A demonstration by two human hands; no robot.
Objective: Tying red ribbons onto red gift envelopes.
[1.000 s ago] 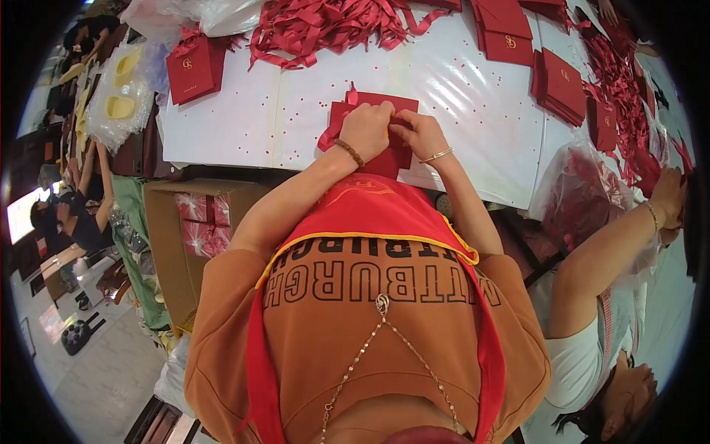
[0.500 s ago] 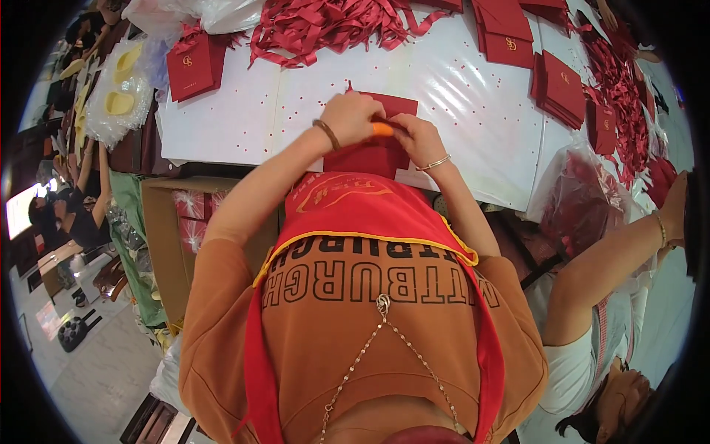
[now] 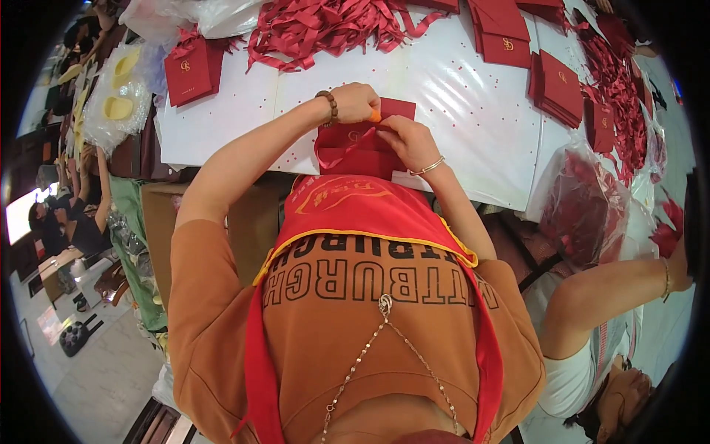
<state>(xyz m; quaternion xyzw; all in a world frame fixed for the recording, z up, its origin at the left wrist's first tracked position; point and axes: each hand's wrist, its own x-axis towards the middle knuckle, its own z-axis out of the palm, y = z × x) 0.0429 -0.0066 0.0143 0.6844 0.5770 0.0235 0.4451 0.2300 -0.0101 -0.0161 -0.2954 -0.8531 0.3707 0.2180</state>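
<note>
A dark red paper gift bag lies flat at the table's front edge, against my apron, with a gold mark on it. A red ribbon loops loosely over its face and runs up toward my fingers. My left hand is closed at the bag's upper part; a finger there wears an orange cover, and what the fingertips pinch is hidden. On the other side, my right hand has its thumb and fingers pinched together on the ribbon, beside the left fingertips.
A heap of red ribbons lies at the back. Folded red bags are stacked at the right, and another red bag lies at the left. An open cardboard box stands below the table. Another person's arm is at the right.
My left hand has shifted slightly left and up from the bag, its forearm swinging outward. The right hand has moved slightly down. More of the bag's face and a ribbon loop now show.
</note>
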